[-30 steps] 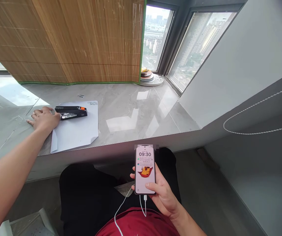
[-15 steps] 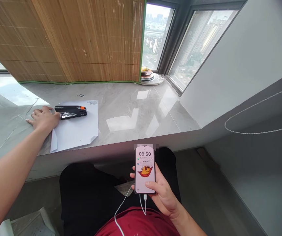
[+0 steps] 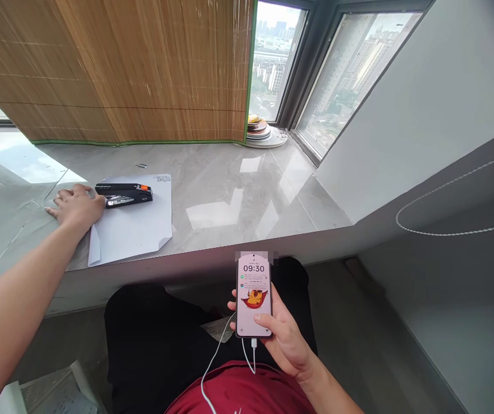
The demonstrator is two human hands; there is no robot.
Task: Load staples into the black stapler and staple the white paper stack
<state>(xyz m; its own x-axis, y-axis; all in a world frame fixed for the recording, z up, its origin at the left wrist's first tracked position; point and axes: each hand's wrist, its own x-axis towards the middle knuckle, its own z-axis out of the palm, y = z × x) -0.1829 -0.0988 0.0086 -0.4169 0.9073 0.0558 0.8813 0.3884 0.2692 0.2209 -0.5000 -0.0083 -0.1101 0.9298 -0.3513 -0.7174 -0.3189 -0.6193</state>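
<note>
My right hand [image 3: 284,333] is wrapped round a smartphone [image 3: 253,322] above my lap, its thumb over the lower screen. The lit screen reads 09:30 above a yellow cartoon figure. A white charging cable [image 3: 206,376] is plugged into the phone's bottom end. On the ledge my left hand [image 3: 76,206] lies flat with fingers spread, its thumb side beside a black stapler [image 3: 128,194] with an orange patch. Whether the thumb touches the stapler, I cannot tell. Under the stapler are white paper sheets [image 3: 132,233] with curled lower corners.
Small staples [image 3: 141,166] lie behind the paper on the grey tiled ledge [image 3: 212,172]. A stack of plates [image 3: 264,137] stands in the window corner. A bamboo blind [image 3: 143,69] hangs over the ledge's back. A beaded cord [image 3: 402,230] loops at the right. A whitish stand [image 3: 52,391] sits lower left.
The view has shifted very slightly. Both hands keep their places, with the phone still in my right hand and the same screen lit.
</note>
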